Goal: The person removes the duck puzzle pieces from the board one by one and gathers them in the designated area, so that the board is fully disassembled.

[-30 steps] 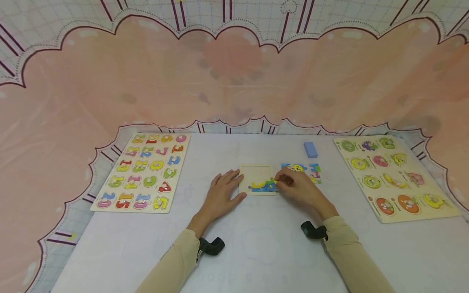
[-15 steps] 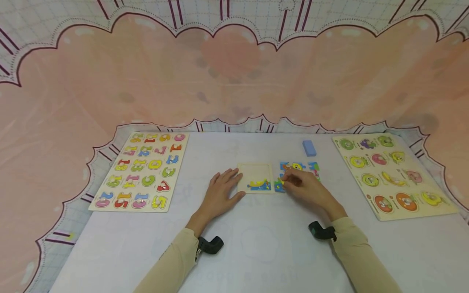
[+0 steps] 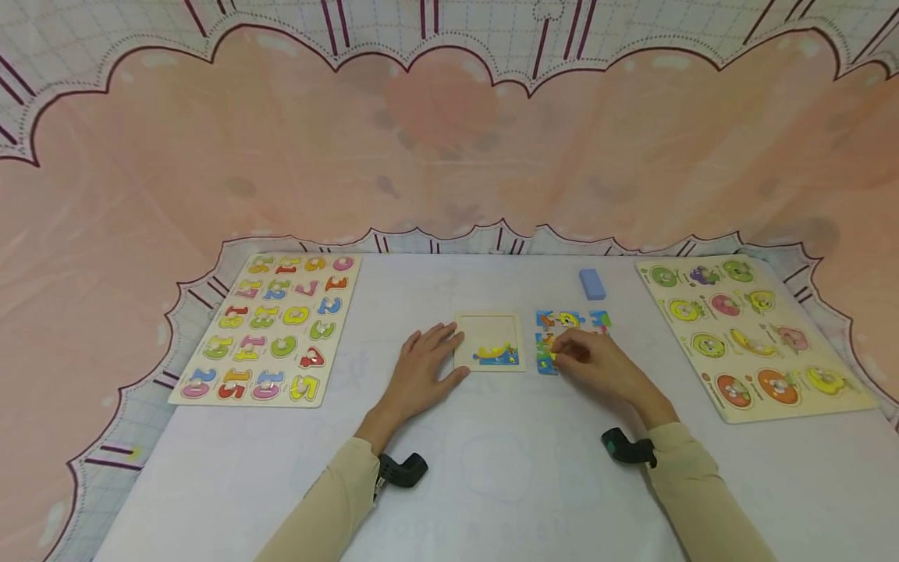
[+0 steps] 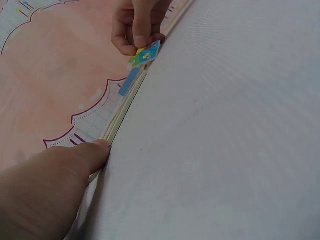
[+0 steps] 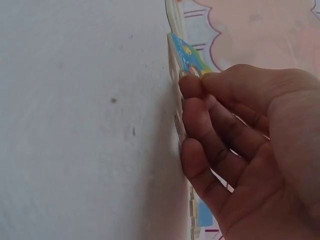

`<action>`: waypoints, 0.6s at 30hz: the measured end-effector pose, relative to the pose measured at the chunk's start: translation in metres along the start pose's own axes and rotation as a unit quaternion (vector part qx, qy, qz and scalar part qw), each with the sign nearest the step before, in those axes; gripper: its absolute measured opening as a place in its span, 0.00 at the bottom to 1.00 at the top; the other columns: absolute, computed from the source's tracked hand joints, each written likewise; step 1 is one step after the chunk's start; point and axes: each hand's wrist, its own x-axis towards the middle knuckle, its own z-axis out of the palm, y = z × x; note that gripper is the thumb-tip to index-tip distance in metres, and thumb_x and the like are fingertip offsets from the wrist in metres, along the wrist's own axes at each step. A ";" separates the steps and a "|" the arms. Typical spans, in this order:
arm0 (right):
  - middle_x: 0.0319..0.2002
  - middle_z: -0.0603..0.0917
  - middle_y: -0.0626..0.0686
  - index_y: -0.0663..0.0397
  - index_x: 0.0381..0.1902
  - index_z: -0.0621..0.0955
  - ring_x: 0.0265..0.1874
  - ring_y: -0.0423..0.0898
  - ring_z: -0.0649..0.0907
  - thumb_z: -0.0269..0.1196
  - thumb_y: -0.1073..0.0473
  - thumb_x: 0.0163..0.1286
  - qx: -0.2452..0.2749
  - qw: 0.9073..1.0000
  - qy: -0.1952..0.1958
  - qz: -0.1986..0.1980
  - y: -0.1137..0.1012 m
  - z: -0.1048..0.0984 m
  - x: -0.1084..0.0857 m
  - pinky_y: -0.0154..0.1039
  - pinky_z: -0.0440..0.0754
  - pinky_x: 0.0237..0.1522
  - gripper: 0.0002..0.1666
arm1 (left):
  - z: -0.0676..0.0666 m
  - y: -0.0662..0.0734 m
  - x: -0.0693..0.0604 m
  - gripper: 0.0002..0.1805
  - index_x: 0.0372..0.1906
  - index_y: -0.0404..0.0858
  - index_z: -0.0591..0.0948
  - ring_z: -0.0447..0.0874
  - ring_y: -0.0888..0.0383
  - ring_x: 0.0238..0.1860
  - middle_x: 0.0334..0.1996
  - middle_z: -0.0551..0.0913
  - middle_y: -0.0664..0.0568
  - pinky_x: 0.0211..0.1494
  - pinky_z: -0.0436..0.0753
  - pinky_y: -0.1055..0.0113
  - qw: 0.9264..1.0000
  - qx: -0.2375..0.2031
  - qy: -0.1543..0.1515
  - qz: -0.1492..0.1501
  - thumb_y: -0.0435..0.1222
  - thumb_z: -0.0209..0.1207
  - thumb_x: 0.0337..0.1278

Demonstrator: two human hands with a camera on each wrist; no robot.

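In the head view my left hand (image 3: 417, 371) lies with its fingers spread, fingertips and thumb at the left edge of a small wooden puzzle tray (image 3: 481, 332). One blue-and-yellow jigsaw piece (image 3: 497, 356) sits in the tray's lower right corner. To the tray's right, my right hand (image 3: 607, 371) pinches a blue-and-green jigsaw piece (image 3: 544, 362) between thumb and fingers. The left wrist view shows this held piece (image 4: 148, 55) tilted. In the right wrist view its picture side (image 5: 184, 52) is partly visible beyond my fingertips.
More jigsaw pieces (image 3: 562, 318) lie behind the right hand, partly covered by it. A blue block (image 3: 592, 284) stands farther back. A number puzzle board (image 3: 333, 351) is at the left, and a fruit puzzle board (image 3: 747, 371) at the right.
My right hand has moved from the tray's right edge farther right, carrying the pinched jigsaw piece away from the tray. The left hand has stayed in place.
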 end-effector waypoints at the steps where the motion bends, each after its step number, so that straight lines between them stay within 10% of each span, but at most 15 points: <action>1: 0.34 0.84 0.46 0.51 0.40 0.80 0.35 0.40 0.80 0.63 0.60 0.64 -0.002 1.000 -0.001 -0.001 0.000 0.000 0.000 0.32 0.77 0.41 0.06 | 0.000 0.000 0.000 0.32 0.65 0.42 0.71 0.61 0.50 0.71 0.68 0.68 0.49 0.72 0.56 0.46 1.000 0.000 0.001 0.001 0.51 0.59 0.58; 18: 0.32 0.82 0.45 0.51 0.39 0.80 0.31 0.40 0.76 0.62 0.61 0.65 -0.028 0.999 -0.007 -0.021 0.002 -0.002 -0.004 0.30 0.75 0.35 0.05 | 0.000 0.000 0.000 0.32 0.65 0.42 0.72 0.61 0.50 0.71 0.68 0.68 0.49 0.72 0.56 0.45 1.000 0.006 0.003 0.005 0.51 0.59 0.58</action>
